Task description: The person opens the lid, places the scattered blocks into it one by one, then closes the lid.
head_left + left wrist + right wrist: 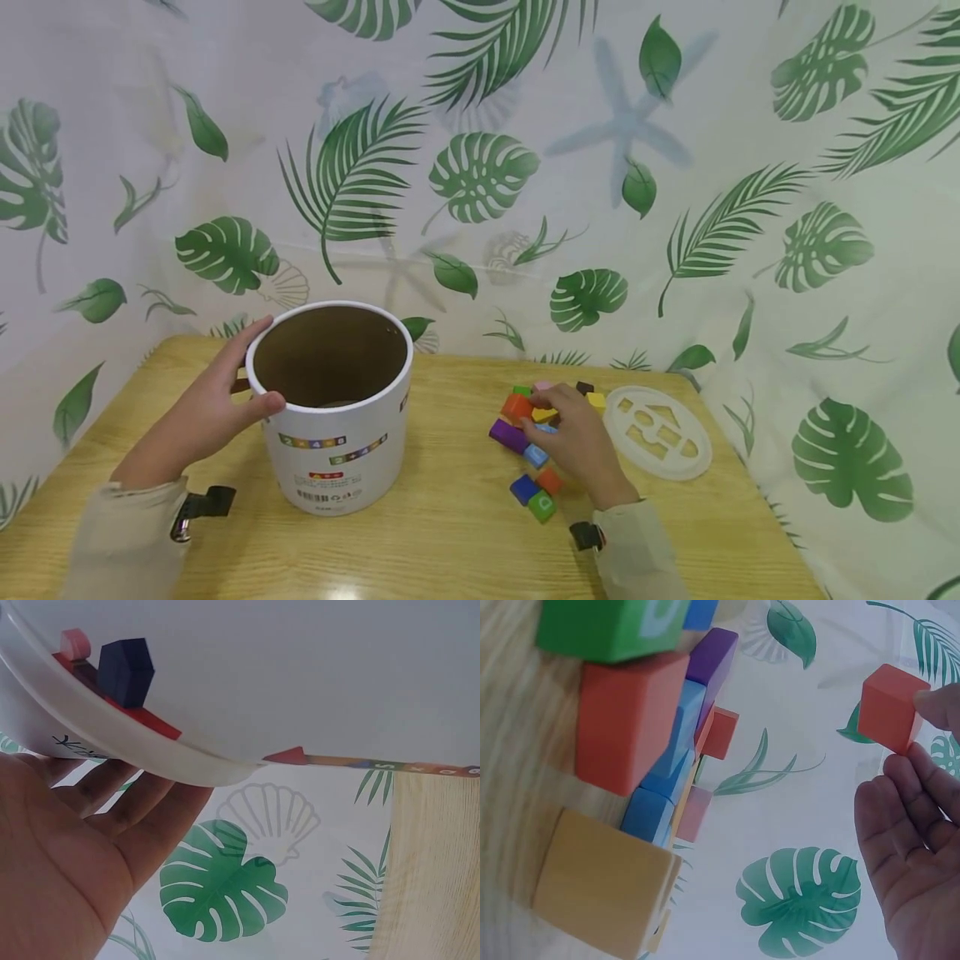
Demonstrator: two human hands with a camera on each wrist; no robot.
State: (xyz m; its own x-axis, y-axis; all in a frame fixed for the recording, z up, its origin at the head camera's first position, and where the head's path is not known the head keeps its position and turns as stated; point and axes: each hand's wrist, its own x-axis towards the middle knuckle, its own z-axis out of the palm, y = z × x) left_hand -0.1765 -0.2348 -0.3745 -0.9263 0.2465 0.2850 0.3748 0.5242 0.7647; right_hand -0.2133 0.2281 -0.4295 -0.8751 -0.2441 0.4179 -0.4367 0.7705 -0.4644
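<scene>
A white round bucket [337, 458] with printed coloured number strips stands upright at the left of the table. My left hand [206, 417] holds its left side near the rim, thumb at the front and fingers farther back. In the left wrist view, fingers [161, 810] touch the outside of the rim. My right hand [573, 437] is over a cluster of coloured blocks. Its thumb and fingertips pinch a red-orange block [889, 709], raised off the table in the right wrist view. Near it lie a purple block [508, 436], light blue blocks [536, 455] and a green block [542, 505].
A white oval board with cut-out shapes [701, 446] lies right of the blocks. Dark blue [524, 489] and orange-red [550, 481] blocks sit nearer me. The wooden table [450, 533] meets a leaf-patterned curtain [480, 283] at the back.
</scene>
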